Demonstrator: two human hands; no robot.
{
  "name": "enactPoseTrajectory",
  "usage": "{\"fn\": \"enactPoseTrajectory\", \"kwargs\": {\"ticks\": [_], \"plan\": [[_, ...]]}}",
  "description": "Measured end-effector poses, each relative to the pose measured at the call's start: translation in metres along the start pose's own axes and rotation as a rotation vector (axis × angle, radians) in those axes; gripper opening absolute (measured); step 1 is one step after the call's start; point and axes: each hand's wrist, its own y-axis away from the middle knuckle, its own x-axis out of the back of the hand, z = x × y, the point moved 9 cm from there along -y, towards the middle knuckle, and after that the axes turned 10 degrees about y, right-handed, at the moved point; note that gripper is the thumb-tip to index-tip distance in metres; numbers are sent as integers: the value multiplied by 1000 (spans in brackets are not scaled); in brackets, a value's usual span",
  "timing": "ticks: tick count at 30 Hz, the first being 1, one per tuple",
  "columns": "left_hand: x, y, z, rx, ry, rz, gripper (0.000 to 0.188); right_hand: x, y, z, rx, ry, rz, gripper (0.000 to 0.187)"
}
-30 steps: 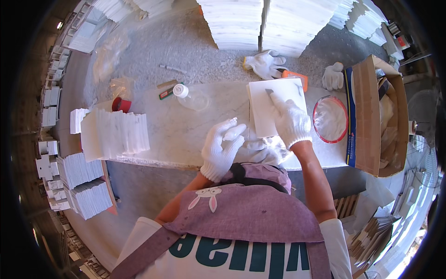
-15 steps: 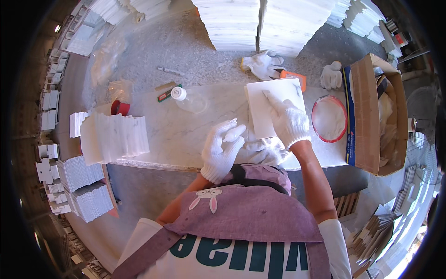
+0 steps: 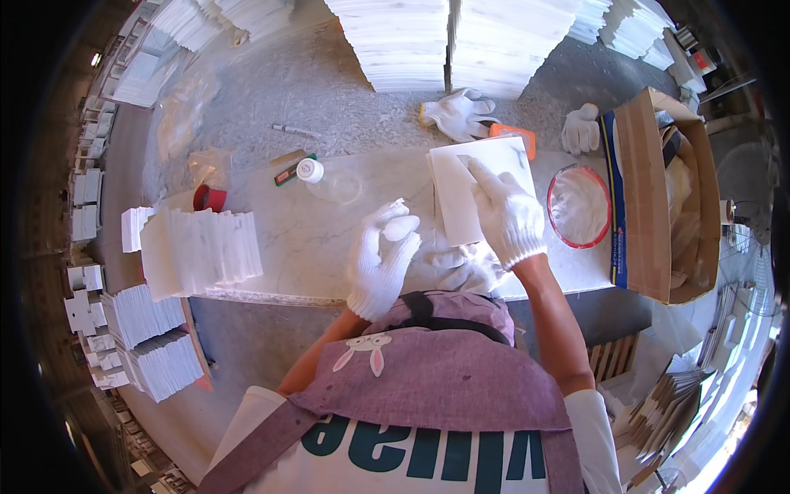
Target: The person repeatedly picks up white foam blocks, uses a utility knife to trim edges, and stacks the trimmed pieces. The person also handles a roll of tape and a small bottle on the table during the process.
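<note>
My right hand (image 3: 508, 216), in a white knit glove, lies on a thin stack of white square tiles (image 3: 455, 185), its index finger stretched out and greyish at the tip. My left hand (image 3: 378, 262), also gloved, is held over the table to the left of the tiles. Its bent fingers and thumb close round a small smooth white lump (image 3: 401, 227) whose kind I cannot make out. Between my hands, at the near table edge, lies a crumpled white glove (image 3: 473, 270). Right of the tiles is a red-rimmed round container (image 3: 579, 206) with white contents.
A clear bottle with a white cap (image 3: 309, 170) lies left of centre. A row of white tiles (image 3: 202, 255) and a red cup (image 3: 209, 198) are at the left. An open cardboard box (image 3: 646, 198) is at right. Beyond are spare gloves (image 3: 458, 114), an orange tool (image 3: 517, 138) and tall tile stacks (image 3: 395, 45).
My left hand has shifted slightly left and away from me, still closed round the white lump. My right hand stays on the tiles. The whole view has turned a little.
</note>
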Motion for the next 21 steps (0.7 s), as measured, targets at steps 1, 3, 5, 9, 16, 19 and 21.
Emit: {"fn": "enactPoseTrajectory", "kwargs": {"ticks": [1, 3, 5, 9, 16, 19, 21], "plan": [[-2, 0, 0, 18, -3, -11, 42, -6, 1, 1, 17, 47, -5, 38], [-1, 1, -4, 7, 53, -21, 39, -20, 2, 3, 57, 144, -19, 37], [4, 1, -8, 33, 108, -1, 39, -22, 14, 3, 51, 188, -77, 37], [15, -5, -19, 77, 181, 54, 38, -19, 28, 4, 43, 192, -172, 37], [5, -19, -20, 87, 149, -3, 41, -3, 15, 5, 37, 4, 33, 39], [-5, -29, 2, 17, -39, -23, 38, -15, 6, 5, 60, 75, 42, 37], [-4, -32, -11, 54, 65, -12, 42, -25, 7, 8, 49, 152, -4, 37]]}}
